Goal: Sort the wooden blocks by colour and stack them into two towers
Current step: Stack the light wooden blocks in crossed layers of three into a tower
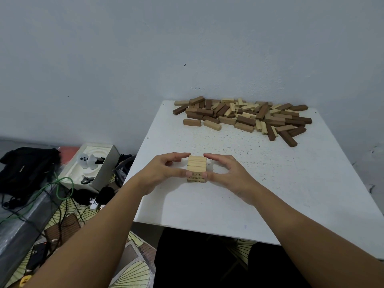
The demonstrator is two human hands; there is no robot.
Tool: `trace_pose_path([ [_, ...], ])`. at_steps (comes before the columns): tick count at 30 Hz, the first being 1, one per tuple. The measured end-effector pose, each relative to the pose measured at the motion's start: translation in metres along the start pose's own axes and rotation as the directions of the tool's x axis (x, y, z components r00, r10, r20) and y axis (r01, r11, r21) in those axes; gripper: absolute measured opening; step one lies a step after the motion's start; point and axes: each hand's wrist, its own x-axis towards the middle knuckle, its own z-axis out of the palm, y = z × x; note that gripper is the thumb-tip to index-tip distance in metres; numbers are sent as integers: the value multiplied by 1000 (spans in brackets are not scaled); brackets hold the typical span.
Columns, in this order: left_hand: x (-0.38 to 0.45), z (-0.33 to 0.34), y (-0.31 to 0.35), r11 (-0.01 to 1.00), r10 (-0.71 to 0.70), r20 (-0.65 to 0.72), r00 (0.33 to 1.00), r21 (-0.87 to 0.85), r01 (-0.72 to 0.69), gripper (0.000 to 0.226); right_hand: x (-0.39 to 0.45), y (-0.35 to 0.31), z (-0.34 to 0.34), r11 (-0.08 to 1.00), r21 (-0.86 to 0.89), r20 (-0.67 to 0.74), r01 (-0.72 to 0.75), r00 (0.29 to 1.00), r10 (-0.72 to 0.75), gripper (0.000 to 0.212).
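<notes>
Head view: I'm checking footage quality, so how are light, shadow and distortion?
Head view: soft, even light, no glare; faint shadows beneath both hands beside the tower; the table edges splay from the wide lens; the far pile looks slightly soft.

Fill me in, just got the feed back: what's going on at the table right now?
A person is building a short tower of light blocks near the front of the white table. The left hand and right hand pinch it from either side, thumbs and fingertips against its edges, as if squaring it up. No dark tower is started. A mixed pile of light and dark blocks lies unsorted at the far edge by the wall.
</notes>
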Motion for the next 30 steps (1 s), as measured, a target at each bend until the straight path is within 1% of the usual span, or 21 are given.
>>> trace_pose_path([
  [4, 1, 0, -2, 1000, 2, -6, 1000, 1, -2, 64, 0, 0, 0, 1000, -10, -2, -4, 1000, 4, 58],
  [8, 3, 0, -4, 1000, 10, -2, 1000, 0, -10, 66, 0, 1, 0, 1000, -10, -2, 3, 1000, -3, 59],
  [13, 2, 1, -4, 1000, 2, 2, 1000, 11, -2, 65, 0, 1, 0, 1000, -25, 2, 6, 1000, -6, 65],
  [15, 2, 1, -4, 1000, 3, -2, 1000, 15, -3, 67, -1, 0, 0, 1000, -25, 1, 1, 1000, -1, 64],
  [18, 0, 0, -3, 1000, -1, -7, 1000, 10, 1, 70, -2, -2, 0, 1000, -2, 4, -16, 1000, 16, 66],
  [21, -1, -3, 1, 999, -36, 16, 999, -15, 37, 79, -2, -3, -1, 997, 62, -11, -37, 999, 37, 73],
  [23, -1, -9, 7, 996, -51, 35, 998, -77, 54, 86, -1, -4, -2, 991, 125, -35, -52, 998, 57, 67],
  [25, 1, -14, 14, 979, -52, 28, 998, -194, 56, 86, 1, -5, -4, 983, 172, -78, -65, 994, 80, 53],
  [27, 7, -17, 24, 964, -39, -38, 999, -263, 27, 71, 6, -7, -8, 980, 192, -140, -57, 986, 85, 40],
  [28, 12, -18, 29, 966, -32, -92, 995, -259, 7, 65, 9, -10, -11, 979, 197, -175, -51, 981, 86, 35],
  [30, 24, -18, 41, 982, -10, -199, 980, -184, -28, 56, 17, -17, -21, 981, 191, -245, -40, 966, 87, 27],
])
